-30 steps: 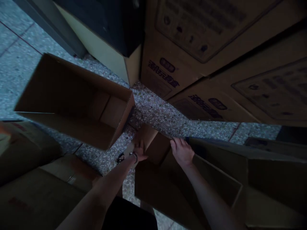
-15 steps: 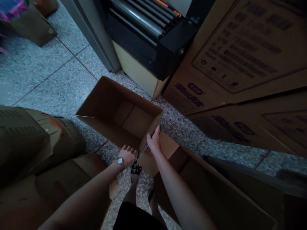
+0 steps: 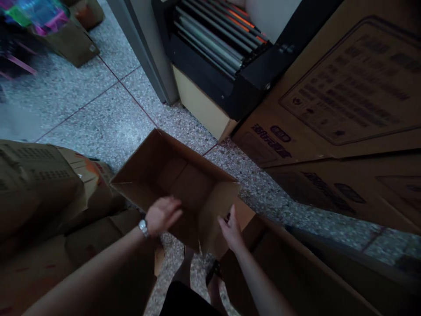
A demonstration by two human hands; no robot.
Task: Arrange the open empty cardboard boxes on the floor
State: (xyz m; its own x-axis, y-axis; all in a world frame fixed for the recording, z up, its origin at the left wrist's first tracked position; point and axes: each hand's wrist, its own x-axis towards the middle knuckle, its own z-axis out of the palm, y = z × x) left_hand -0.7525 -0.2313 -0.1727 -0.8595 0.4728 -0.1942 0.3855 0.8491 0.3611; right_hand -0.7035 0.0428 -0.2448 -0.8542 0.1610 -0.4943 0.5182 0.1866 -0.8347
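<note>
An open cardboard box [image 3: 184, 184] lies on the speckled floor [image 3: 105, 118], just in front of the person's feet, with its opening facing up toward the camera. It is plain brown, and I see no print on it. One flap [image 3: 215, 215] at its near right corner stands up.

The left hand [image 3: 162, 214] is over the near wall of the box, fingers spread and a little blurred; I cannot tell if it touches the cardboard. A wristwatch [image 3: 143, 227] sits on this wrist. The right hand [image 3: 231, 230] is at the lower edge of the flap, fingers loosely extended against it, not closed around anything. The two hands are apart, one at each side of the near corner.

To the right, large cardboard cartons [image 3: 329, 109] are leaning. They carry dark printed logos and a framed block of text, but the writing is too blurred to read. Behind the box stands a black machine [image 3: 226, 57] with grey rollers on a pale base. At the left are flattened cartons [image 3: 42, 184], one with orange marks. Far up left there is something pink and blue [image 3: 33, 17], out of focus. The floor has thin red joint lines, and the room is dim.
</note>
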